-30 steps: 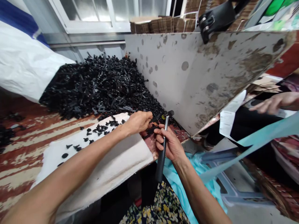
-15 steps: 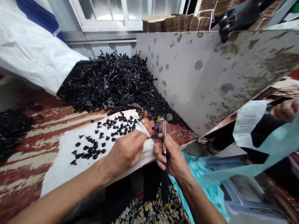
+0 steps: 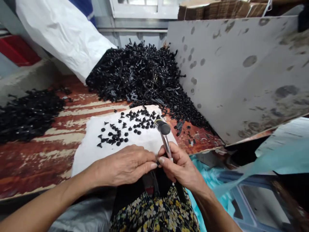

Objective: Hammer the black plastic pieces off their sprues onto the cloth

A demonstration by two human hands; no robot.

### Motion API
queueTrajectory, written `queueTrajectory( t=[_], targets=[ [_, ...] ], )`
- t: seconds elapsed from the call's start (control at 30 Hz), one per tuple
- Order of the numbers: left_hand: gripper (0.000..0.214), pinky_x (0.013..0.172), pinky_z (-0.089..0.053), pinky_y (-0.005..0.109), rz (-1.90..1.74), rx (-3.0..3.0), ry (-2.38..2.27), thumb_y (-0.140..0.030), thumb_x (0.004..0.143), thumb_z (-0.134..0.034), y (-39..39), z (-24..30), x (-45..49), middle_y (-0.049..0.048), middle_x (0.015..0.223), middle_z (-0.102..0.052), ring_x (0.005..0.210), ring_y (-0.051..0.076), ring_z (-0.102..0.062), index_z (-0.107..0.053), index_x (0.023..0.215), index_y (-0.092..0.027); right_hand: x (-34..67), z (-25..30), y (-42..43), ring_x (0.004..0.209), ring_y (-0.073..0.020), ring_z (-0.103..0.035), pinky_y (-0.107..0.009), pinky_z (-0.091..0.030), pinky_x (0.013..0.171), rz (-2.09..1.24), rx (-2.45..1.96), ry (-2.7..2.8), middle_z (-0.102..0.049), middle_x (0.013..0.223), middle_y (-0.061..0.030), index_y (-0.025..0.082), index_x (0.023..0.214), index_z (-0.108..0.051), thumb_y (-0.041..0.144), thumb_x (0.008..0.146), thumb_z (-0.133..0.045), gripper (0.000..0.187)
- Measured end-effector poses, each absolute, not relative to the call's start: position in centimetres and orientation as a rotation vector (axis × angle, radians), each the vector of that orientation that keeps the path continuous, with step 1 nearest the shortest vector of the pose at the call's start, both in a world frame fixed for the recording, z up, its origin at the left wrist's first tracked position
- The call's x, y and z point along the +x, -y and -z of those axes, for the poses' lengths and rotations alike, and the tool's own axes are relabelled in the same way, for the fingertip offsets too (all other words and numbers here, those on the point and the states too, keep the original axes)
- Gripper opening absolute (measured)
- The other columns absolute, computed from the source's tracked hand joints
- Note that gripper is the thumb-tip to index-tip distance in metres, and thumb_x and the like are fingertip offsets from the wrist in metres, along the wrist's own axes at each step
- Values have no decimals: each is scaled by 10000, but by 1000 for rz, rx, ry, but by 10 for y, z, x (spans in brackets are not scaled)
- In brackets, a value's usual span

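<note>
A worn workspace is showing a sack, a window and a spotted board around a streaked tabletop.
At the upper left, a white sack (image 3: pixel 65 35) with a blue patch is slanting down onto the red-and-cream tabletop (image 3: pixel 72 124), a red object (image 3: pixel 19 50) sitting farther left. A white-framed window (image 3: pixel 142 11) is standing behind. A stained grey board (image 3: pixel 231 74) is rising at the right, stacked cardboard (image 3: pixel 219 11) showing above its top edge. Lower right, turquoise sheeting (image 3: pixel 272 161) is draping near a blue-grey plastic frame (image 3: pixel 245 206).

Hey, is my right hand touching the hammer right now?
Touching. The head view shows the right hand gripping the hammer, with its fingers closed around the handle below the hammer's head.
</note>
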State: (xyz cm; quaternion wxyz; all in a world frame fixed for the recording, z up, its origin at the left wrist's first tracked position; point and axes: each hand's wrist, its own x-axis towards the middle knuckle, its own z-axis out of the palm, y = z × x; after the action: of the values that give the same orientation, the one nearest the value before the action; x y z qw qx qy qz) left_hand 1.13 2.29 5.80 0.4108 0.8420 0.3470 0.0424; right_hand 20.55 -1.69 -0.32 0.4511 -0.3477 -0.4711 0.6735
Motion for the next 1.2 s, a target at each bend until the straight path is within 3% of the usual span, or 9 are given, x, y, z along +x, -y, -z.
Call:
queueTrajectory(
  t=[0.1, 0.27, 0.4, 0.53, 0.7, 1.2],
  targets=[
    [291, 569, -405, 230, 19, 1833, -763, -377, 918, -500, -25, -52, 5, -9, 637, -598, 567, 127, -503, -655, 759, -189, 199, 4, 14, 392, -35, -330, -153, -254, 337, -1656, -874, 1252, -491, 587, 91, 216, 886, -594, 387, 859, -713, 210],
    [284, 537, -436, 211, -209, 1506, -946, -451, 812, -614, -19, -37, 1, 5, 677, -635, 587, 122, -549, -610, 733, -178, 193, 8, 4, 422, -43, -364, -162, -258, 345, -1542, -937, 1334, -573, 687, 50, 217, 1045, -646, 398, 894, -666, 237],
    [402, 372, -280, 179, -389, 1274, -1183, -573, 745, -639, -22, -30, -7, -6, 602, -597, 414, 64, -412, -579, 701, -178, 196, 11, -2, 384, -33, -348, -169, -273, 320, -1444, -1017, 1242, -592, 736, 36, 211, 1111, -642, 458, 893, -646, 329],
    [415, 357, -230, 163, -547, 1181, -1285, -568, 749, -639, -33, -20, -15, -39, 464, -483, 374, 50, -348, -595, 668, -163, 199, 16, -6, 370, -41, -349, -171, -294, 308, -1437, -1085, 1120, -524, 657, 71, 206, 1108, -625, 494, 847, -689, 394],
    [380, 344, -208, 151, -601, 1115, -1355, -512, 759, -647, -39, -16, -15, -36, 436, -481, 354, 42, -345, -580, 635, -159, 199, 21, -7, 359, -45, -302, -181, -257, 324, -1455, -1094, 1144, -410, 546, 112, 176, 1124, -620, 490, 870, -660, 407],
    [367, 327, -196, 138, -565, 1034, -1383, -466, 644, -739, -46, -27, -8, -44, 442, -498, 355, 24, -331, -571, 590, -144, 203, 25, -9, 397, -57, -291, -223, -233, 382, -1467, -1077, 1194, -398, 553, 111, 171, 1110, -597, 438, 913, -588, 332]
  ],
)
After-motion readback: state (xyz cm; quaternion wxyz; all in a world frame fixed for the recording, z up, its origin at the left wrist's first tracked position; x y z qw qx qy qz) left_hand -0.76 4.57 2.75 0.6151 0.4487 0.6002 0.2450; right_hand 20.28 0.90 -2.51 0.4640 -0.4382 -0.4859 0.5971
